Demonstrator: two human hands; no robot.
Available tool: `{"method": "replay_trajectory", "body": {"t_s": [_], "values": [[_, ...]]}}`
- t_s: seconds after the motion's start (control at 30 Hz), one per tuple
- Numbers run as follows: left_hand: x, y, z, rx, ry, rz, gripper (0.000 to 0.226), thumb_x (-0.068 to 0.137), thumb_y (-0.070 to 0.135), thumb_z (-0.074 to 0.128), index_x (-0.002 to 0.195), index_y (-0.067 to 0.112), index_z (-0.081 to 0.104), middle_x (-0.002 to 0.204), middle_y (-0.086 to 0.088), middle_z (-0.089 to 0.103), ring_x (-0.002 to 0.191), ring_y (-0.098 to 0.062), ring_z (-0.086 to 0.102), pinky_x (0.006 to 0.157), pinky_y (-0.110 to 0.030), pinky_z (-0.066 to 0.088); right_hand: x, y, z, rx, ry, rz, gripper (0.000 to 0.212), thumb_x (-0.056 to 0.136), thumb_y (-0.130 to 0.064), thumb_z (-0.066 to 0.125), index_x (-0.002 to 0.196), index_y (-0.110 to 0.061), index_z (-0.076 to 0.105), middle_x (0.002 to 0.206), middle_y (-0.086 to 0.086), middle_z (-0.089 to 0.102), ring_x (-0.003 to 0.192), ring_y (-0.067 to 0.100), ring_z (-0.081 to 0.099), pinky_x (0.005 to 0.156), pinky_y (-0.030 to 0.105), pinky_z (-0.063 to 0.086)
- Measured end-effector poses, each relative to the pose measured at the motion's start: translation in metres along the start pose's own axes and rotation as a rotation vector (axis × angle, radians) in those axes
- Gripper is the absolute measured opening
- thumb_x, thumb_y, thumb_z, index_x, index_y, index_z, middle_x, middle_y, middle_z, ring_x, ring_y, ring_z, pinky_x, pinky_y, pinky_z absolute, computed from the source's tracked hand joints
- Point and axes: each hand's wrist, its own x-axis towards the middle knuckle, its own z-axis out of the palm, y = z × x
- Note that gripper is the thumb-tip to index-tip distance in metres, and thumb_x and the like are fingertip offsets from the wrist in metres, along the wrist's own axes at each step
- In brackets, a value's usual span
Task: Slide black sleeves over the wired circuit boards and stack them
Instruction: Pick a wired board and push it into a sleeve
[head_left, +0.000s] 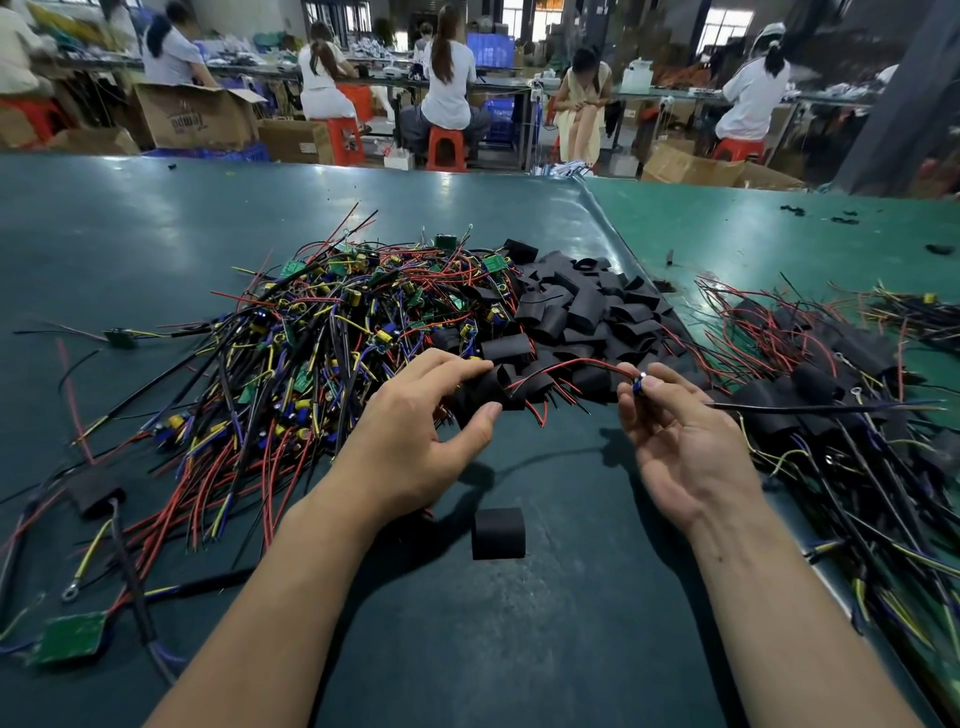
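Observation:
My left hand (415, 431) grips a black sleeve (488, 391) at the near edge of the heap of black sleeves (576, 306). Red and black wire ends stick out of that sleeve toward me. My right hand (680, 441) pinches a small blue part of a wired circuit board (638, 384) between thumb and fingertips; a red wire arcs from it to the held sleeve, and a long black wire trails off to the right. A big tangle of bare wired boards (322, 343) lies to the left. Sleeved boards lie heaped on the right (831, 395).
One loose black sleeve (498, 532) stands on the dark green mat (519, 649) between my forearms. A single green board with wires (70, 638) lies at the near left. The mat's raised seam (618, 228) runs along the right. Seated people work at tables behind.

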Motion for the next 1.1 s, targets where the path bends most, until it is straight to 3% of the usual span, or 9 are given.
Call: {"method": "replay_trajectory", "body": {"t_s": [0.47,0.63,0.77,0.9,1.0,1.1], "values": [[-0.002,0.000,0.002,-0.032,-0.044,0.015,0.040,0.078,0.034,0.070,0.114,0.015,0.071,0.100,0.007,0.063,0.085,-0.006,0.059,0.082,-0.031,0.051,-0.001,0.001,0.000,0.021,0.027,0.022,0.017,0.092,0.009,0.055,0.088,-0.006,0.060,0.079,0.013,0.072,0.067,0.018,0.070,0.060,0.020,0.057],[0.000,-0.004,0.001,0.069,-0.013,-0.014,0.039,0.084,0.033,0.072,0.118,0.015,0.070,0.102,0.007,0.062,0.090,-0.012,0.061,0.084,-0.037,0.051,-0.005,0.003,0.003,-0.128,-0.147,-0.006,0.022,0.091,0.009,0.052,0.095,-0.011,0.060,0.090,0.013,0.075,0.068,0.017,0.069,0.064,0.022,0.057],[-0.001,-0.002,0.000,0.134,-0.010,-0.009,0.044,0.081,0.042,0.065,0.118,0.017,0.071,0.104,0.007,0.063,0.090,-0.016,0.064,0.082,-0.038,0.052,-0.012,0.010,0.009,-0.180,-0.233,-0.051,0.018,0.079,0.005,0.062,0.095,-0.003,0.062,0.086,0.015,0.072,0.069,0.020,0.070,0.068,0.024,0.059],[-0.001,0.005,0.002,0.128,-0.027,0.023,0.045,0.081,0.041,0.063,0.116,0.014,0.072,0.103,0.004,0.067,0.090,-0.017,0.066,0.080,-0.038,0.053,-0.017,0.013,0.009,-0.223,-0.372,-0.032,0.030,0.080,-0.004,0.060,0.109,0.001,0.063,0.086,0.016,0.073,0.085,0.027,0.073,0.073,0.026,0.059],[-0.001,0.008,0.004,0.114,-0.026,0.055,0.043,0.082,0.038,0.064,0.116,0.013,0.072,0.104,0.003,0.067,0.090,-0.018,0.066,0.080,-0.039,0.053,-0.019,0.018,0.008,-0.322,-0.384,-0.058,0.032,0.079,-0.007,0.064,0.110,-0.003,0.066,0.092,0.018,0.074,0.088,0.030,0.074,0.073,0.027,0.059],[-0.002,0.011,0.006,0.101,-0.012,0.078,0.042,0.083,0.034,0.065,0.117,0.011,0.072,0.103,0.001,0.067,0.091,-0.020,0.066,0.080,-0.039,0.053,-0.019,0.018,0.007,-0.437,-0.375,-0.104,0.032,0.074,-0.015,0.069,0.105,-0.009,0.070,0.089,0.012,0.075,0.079,0.024,0.072,0.069,0.028,0.058]]}}
